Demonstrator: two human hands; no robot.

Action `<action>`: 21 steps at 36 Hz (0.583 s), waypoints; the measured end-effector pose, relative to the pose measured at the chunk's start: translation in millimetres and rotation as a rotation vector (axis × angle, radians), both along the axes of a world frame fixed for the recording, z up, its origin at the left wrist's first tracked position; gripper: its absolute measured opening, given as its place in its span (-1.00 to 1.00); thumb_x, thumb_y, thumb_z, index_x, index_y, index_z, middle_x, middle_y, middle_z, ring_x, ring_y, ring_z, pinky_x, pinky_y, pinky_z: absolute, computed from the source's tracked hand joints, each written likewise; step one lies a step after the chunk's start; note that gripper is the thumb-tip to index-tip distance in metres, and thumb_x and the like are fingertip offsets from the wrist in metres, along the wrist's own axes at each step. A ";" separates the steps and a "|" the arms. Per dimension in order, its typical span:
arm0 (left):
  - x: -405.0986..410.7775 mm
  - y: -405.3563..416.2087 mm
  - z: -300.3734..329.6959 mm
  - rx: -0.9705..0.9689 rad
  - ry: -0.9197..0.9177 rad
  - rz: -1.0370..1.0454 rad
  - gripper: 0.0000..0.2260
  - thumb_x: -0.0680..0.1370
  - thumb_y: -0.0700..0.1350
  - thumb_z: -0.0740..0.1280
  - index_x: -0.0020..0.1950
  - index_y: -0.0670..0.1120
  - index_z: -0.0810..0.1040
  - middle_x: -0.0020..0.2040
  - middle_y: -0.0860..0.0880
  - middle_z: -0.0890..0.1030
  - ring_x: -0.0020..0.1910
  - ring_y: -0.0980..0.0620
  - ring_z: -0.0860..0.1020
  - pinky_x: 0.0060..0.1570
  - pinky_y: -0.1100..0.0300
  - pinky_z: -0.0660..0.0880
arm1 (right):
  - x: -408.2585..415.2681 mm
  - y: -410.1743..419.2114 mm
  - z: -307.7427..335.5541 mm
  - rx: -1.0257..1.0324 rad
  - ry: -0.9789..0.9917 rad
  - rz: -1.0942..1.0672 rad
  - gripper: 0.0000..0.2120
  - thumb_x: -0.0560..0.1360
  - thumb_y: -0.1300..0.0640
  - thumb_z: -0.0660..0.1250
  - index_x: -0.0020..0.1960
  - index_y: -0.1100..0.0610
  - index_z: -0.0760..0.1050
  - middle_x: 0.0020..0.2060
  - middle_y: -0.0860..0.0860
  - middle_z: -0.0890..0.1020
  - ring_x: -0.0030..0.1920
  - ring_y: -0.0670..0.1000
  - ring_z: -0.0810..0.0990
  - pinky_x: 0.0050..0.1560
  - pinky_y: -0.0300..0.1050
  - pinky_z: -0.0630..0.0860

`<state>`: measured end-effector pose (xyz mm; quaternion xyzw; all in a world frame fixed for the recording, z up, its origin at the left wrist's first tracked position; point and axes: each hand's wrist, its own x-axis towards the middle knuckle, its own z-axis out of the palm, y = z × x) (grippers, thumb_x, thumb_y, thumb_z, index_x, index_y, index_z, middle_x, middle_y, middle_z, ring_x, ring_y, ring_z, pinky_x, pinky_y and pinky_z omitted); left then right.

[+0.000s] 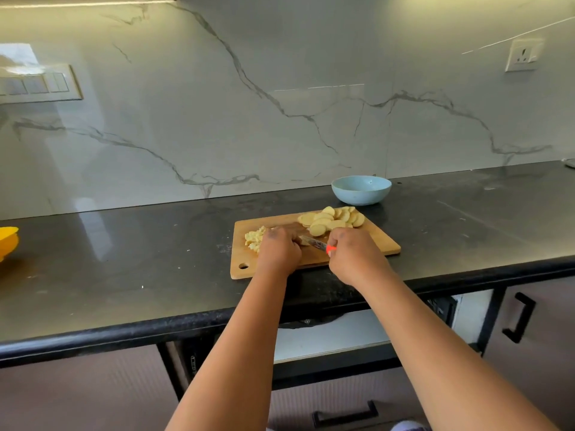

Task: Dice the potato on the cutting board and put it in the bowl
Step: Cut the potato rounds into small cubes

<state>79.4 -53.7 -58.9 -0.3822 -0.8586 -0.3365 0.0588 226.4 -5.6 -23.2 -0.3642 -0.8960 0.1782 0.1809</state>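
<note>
A wooden cutting board lies on the black counter. A heap of round potato slices sits at its far right, and a small pile of diced potato lies at its left. My left hand has its fingers curled down on potato pieces in the board's middle. My right hand grips the orange handle of a knife, whose blade points left toward my left hand. A light blue bowl stands behind the board and looks empty.
A yellow object sits at the counter's left edge. The marble backsplash carries a switch panel at the left and a socket at the right. Drawers and cabinet handles lie below the counter.
</note>
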 end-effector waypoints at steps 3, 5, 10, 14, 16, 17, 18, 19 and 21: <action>-1.2 0.0 -1.2 0.006 -0.025 0.000 -0.69 0.52 -0.31 0.16 0.06 -0.20 0.68 0.01 -0.17 0.66 0.01 -0.14 0.56 -0.06 0.17 0.48 | -0.6 -5.1 5.6 -0.010 -0.081 -0.002 -0.80 0.50 0.29 0.33 0.10 0.11 0.53 -0.04 0.05 0.57 -0.05 0.05 0.57 -0.10 -0.09 0.56; -3.3 1.3 -2.7 0.006 -0.043 0.005 -0.71 0.53 -0.30 0.16 0.04 -0.18 0.68 0.00 -0.17 0.65 0.05 -0.15 0.54 -0.02 0.14 0.50 | -0.5 -7.5 11.4 -0.007 -0.183 0.001 -0.72 0.47 0.30 0.36 0.15 0.10 0.50 -0.04 0.04 0.54 -0.06 0.04 0.54 -0.15 -0.11 0.49; -5.4 3.3 -4.2 -0.014 -0.032 0.013 -0.72 0.52 -0.30 0.16 -0.03 -0.17 0.67 -0.04 -0.13 0.64 0.00 -0.12 0.54 0.01 0.10 0.52 | -6.0 -13.5 29.8 0.008 -0.391 -0.001 -0.64 0.45 0.28 0.40 0.23 0.15 0.47 -0.18 0.05 0.45 -0.10 0.04 0.49 -0.11 -0.13 0.46; -7.2 4.7 -4.5 -0.032 -0.053 -0.004 -0.72 0.50 -0.30 0.18 -0.06 -0.14 0.69 -0.05 -0.12 0.64 0.03 -0.12 0.52 0.02 0.06 0.53 | -18.8 -16.3 27.3 0.016 -0.353 0.012 -0.60 0.43 0.34 0.38 0.25 0.16 0.47 -0.29 0.03 0.37 -0.21 0.02 0.44 -0.15 -0.14 0.43; -7.3 4.7 -4.8 -0.032 -0.054 -0.009 -0.71 0.48 -0.32 0.17 -0.09 -0.15 0.69 -0.07 -0.12 0.65 0.04 -0.14 0.52 0.04 0.05 0.52 | -22.7 -16.2 21.3 0.024 -0.295 0.013 -0.58 0.43 0.35 0.38 0.26 0.15 0.47 -0.22 0.02 0.42 -0.16 0.03 0.47 -0.13 -0.14 0.47; -7.1 4.5 -4.8 -0.032 -0.049 -0.012 -0.70 0.48 -0.32 0.17 -0.07 -0.13 0.70 -0.05 -0.11 0.65 0.05 -0.15 0.52 0.09 0.04 0.51 | -23.1 -14.8 19.1 0.016 -0.277 0.016 -0.58 0.43 0.35 0.38 0.27 0.14 0.47 -0.15 0.03 0.46 -0.11 0.04 0.50 -0.11 -0.13 0.49; -7.0 4.3 -4.7 -0.032 -0.043 -0.016 -0.69 0.49 -0.32 0.17 -0.05 -0.12 0.70 -0.02 -0.11 0.66 0.07 -0.15 0.51 0.16 0.03 0.49 | -21.5 -13.5 18.2 0.001 -0.281 0.019 -0.58 0.44 0.35 0.37 0.26 0.14 0.46 -0.07 0.05 0.49 -0.07 0.05 0.51 -0.10 -0.12 0.50; -6.7 4.0 -4.8 -0.032 -0.036 -0.021 -0.68 0.50 -0.32 0.17 -0.01 -0.11 0.70 0.02 -0.10 0.65 0.09 -0.15 0.51 0.23 0.01 0.46 | -17.7 -12.3 18.6 -0.010 -0.300 0.020 -0.62 0.45 0.34 0.37 0.23 0.14 0.46 -0.04 0.06 0.51 -0.07 0.05 0.53 -0.11 -0.12 0.50; -7.7 4.7 -5.9 -0.027 -0.034 -0.024 -0.67 0.52 -0.33 0.17 0.07 -0.11 0.69 0.09 -0.11 0.64 0.15 -0.16 0.50 0.31 -0.01 0.41 | -6.1 -8.6 19.3 -0.007 -0.326 0.012 -0.74 0.46 0.31 0.37 0.12 0.14 0.48 -0.09 0.06 0.52 -0.14 0.03 0.52 -0.20 -0.14 0.47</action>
